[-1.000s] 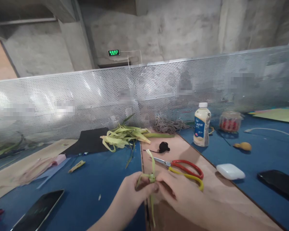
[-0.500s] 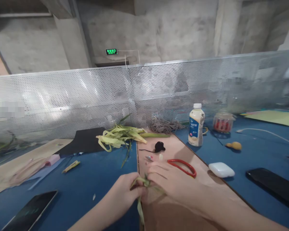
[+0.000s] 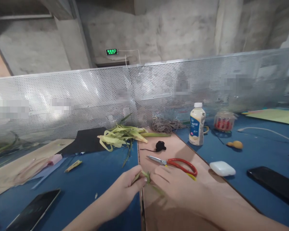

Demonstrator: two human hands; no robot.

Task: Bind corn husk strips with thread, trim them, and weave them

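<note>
My left hand [image 3: 126, 189] and my right hand [image 3: 175, 186] meet low in the middle, over a brown board [image 3: 163, 150]. Both pinch a small knot of green leaf strips [image 3: 146, 177], the fingers closed on it from either side. One thin strip trails toward me under my right hand. Red-handled scissors [image 3: 175, 163] lie on the board just beyond my right hand. A pile of loose green and yellow leaves [image 3: 121, 134] lies farther back near the perforated metal screen [image 3: 144, 93].
A drink bottle [image 3: 197, 124], a clear tub with red contents [image 3: 223, 121], a white case [image 3: 223, 168] and a dark phone [image 3: 274, 184] are to the right on the blue table. Another phone [image 3: 32, 210] lies at lower left. A tangle of grey cord [image 3: 166, 125] and a small black object [image 3: 160, 146] sit behind.
The leaf strip that stood up from the knot has been folded down. My right hand moved forward over the scissors, then drew back, leaving the scissors in plain sight.
</note>
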